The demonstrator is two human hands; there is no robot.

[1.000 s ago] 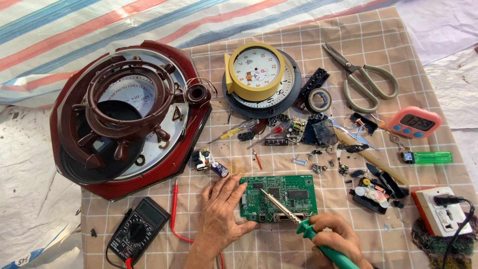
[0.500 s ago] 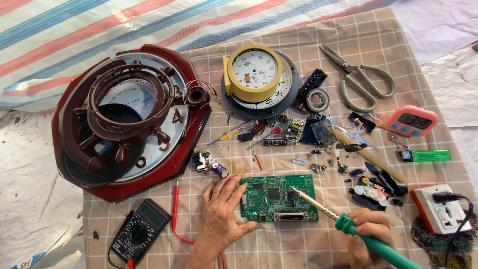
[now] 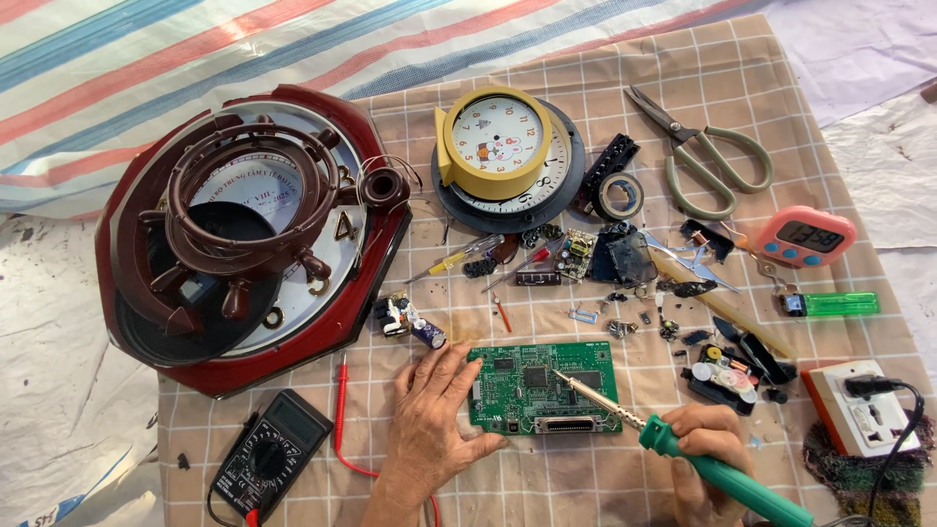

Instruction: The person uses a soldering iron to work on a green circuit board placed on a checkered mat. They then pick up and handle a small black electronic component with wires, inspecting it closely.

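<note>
My left hand (image 3: 429, 420) lies flat on the checked cloth (image 3: 586, 88) with its fingers (image 3: 451, 363) spread loosely, the tips resting on the left edge of the green circuit board (image 3: 543, 386) and pinning it down. The board sits face up in front of me, its long grey connector (image 3: 563, 425) along the near edge, just right of my left palm and just left of my right hand (image 3: 705, 439).

My right-hand fingers are curled tight around the green handle of the soldering iron (image 3: 683, 454). Its metal shaft slants up and to the left across the board, and the tip (image 3: 557, 374) sits over the board's middle, near a dark square chip (image 3: 535, 376); I cannot tell whether it touches the surface.

A black multimeter (image 3: 265, 465) lies to the left of my left wrist, with its red lead (image 3: 341, 415) running between them. Beyond the board are scattered small parts, a small yellow-handled screwdriver (image 3: 457, 259), a yellow round clock (image 3: 493, 137) on a dark dial plate, scissors (image 3: 698, 156), a roll of tape (image 3: 619, 195), a pink digital timer (image 3: 806, 236) and a green lighter (image 3: 835, 304). A large dark red wall clock case (image 3: 244, 224) lies at the far left, and a white power socket block (image 3: 864, 405) at the right.
</note>
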